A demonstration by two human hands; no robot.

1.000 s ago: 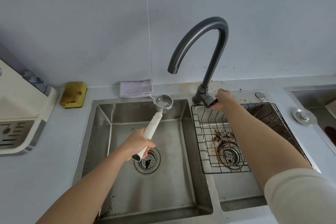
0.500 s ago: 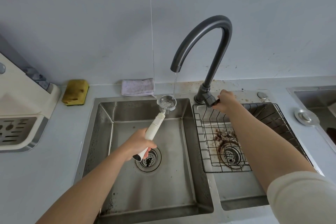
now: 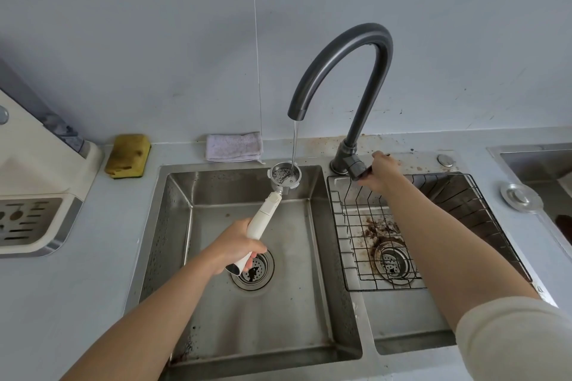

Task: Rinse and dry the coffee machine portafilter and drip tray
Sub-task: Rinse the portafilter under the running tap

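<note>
A thin stream of water (image 3: pixel 294 142) falls from the tap (image 3: pixel 368 71) into the metal cup of a portafilter (image 3: pixel 267 210), held over the left basin (image 3: pixel 173 226). The left hand (image 3: pixel 236 246) is clenched around its white handle, whose butt end partly hides the drain (image 3: pixel 252 269). The right hand (image 3: pixel 380 172) grasps the tap's lever (image 3: pixel 359 168); most of its fingers are hidden behind the hand. At far left, the frame cuts off a coffee machine (image 3: pixel 34 164), with the slotted drip tray (image 3: pixel 28 219) at its base only partly in view. A wire rack (image 3: pixel 346 241) sits in the right basin over brown grounds (image 3: pixel 376 230). A sponge (image 3: pixel 127 155) and a folded cloth (image 3: pixel 234 147) lie by the wall.
</note>
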